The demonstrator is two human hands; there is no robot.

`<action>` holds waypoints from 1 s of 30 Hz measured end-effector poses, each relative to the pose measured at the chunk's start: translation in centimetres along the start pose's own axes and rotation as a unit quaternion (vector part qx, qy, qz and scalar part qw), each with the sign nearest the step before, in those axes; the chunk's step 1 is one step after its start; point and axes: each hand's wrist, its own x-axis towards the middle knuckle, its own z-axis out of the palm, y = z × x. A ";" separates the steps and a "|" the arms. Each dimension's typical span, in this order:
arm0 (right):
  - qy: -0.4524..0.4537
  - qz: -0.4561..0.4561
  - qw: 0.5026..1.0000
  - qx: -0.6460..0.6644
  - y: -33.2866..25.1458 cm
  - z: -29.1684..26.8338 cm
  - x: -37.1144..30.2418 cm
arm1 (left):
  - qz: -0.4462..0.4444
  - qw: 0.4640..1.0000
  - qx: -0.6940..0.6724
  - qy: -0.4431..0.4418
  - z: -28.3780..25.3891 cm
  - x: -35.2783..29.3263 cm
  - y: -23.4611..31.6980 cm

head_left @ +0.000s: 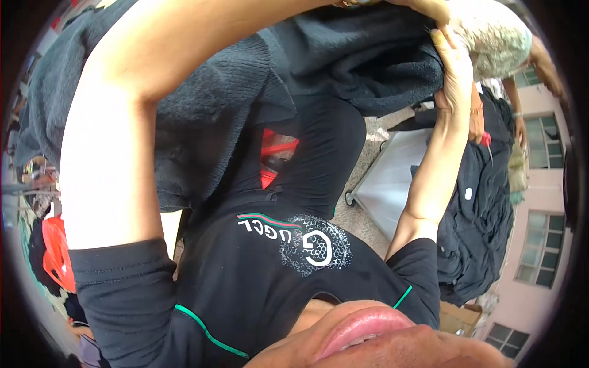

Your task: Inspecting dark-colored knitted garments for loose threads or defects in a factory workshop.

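Black clothes [472, 227] heap at three o'clock; the dark garment [368, 67] lies at nine o'clock from the right hand [456, 73] gripping it; left hand [427, 7], can't tell.

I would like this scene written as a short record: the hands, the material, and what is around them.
Left hand: at the top edge, partly cut off; grip unclear
Right hand: touching the dark cloth's right end; grip unclear
Material: dark cloth, ribbed in part, bunched
Right side: dark pile, windows beyond
Left side: red bag
Other person: hand beside a red-handled tool
Between right forearm and legs: grey panel
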 end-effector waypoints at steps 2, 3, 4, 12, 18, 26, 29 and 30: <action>0.010 0.024 0.999 0.028 0.4 0.4 0.8 | 0.019 0.999 -0.032 0.000 0.0 -0.5 -0.7; -0.003 0.025 0.999 0.028 0.5 0.5 0.9 | 0.011 0.999 -0.030 0.011 -0.3 -0.7 -1.5; 0.004 0.033 0.999 0.018 0.6 0.7 0.7 | 0.045 0.995 -0.076 -0.037 -0.6 -0.8 -2.5; 0.118 -0.055 0.991 -0.001 -2.5 -1.8 0.6 | 0.050 0.973 -0.202 -0.097 -1.4 -4.1 -4.4; -0.019 0.007 0.973 0.232 -9.8 -8.0 3.1 | 0.100 0.972 -0.212 -0.009 -0.5 -3.2 -7.1; -0.108 0.070 0.937 0.325 -16.3 -14.8 5.8 | 0.022 0.981 0.112 0.157 3.5 -3.5 -5.6; -0.067 0.026 0.964 0.254 -18.4 -16.8 6.7 | -0.105 0.987 0.056 0.112 3.9 -2.8 -5.2; -0.021 0.007 0.977 0.214 -19.2 -18.6 6.7 | -0.105 0.985 0.071 0.120 4.5 -2.7 -5.3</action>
